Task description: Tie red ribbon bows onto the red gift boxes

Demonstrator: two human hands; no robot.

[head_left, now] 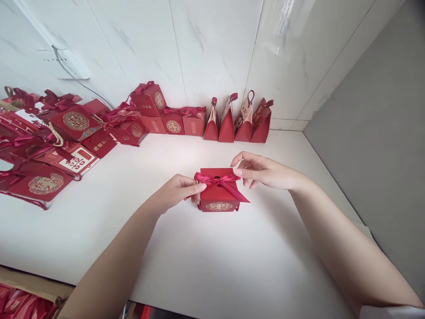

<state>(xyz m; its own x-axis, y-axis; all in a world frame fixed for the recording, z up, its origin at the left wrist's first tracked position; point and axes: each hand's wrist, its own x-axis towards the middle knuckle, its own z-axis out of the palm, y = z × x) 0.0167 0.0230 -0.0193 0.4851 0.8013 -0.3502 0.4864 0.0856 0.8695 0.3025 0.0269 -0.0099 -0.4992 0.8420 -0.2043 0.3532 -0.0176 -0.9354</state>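
Note:
A small red gift box (218, 205) with a gold round emblem on its front sits upright on the white table. Across its top lies a dark red ribbon (229, 178) tied in a bow, one tail hanging toward the lower right. My left hand (177, 191) is closed at the box's left side, thumb and fingers pinching the ribbon there; a bit of red shows between the fingers. At the upper right corner, my right hand (262, 172) has curled fingers, with thumb and forefinger at the bow's right loop. Its other fingers hang beside the box, touching nothing I can see.
On the left is a pile of similar red boxes (76, 122) with ribbons and cords. More boxes (173, 124) and several triangular red boxes with loop handles (226, 126) line the tiled wall. A cable (79, 82) runs down that wall. Red packaging (25, 303) fills a carton lower left.

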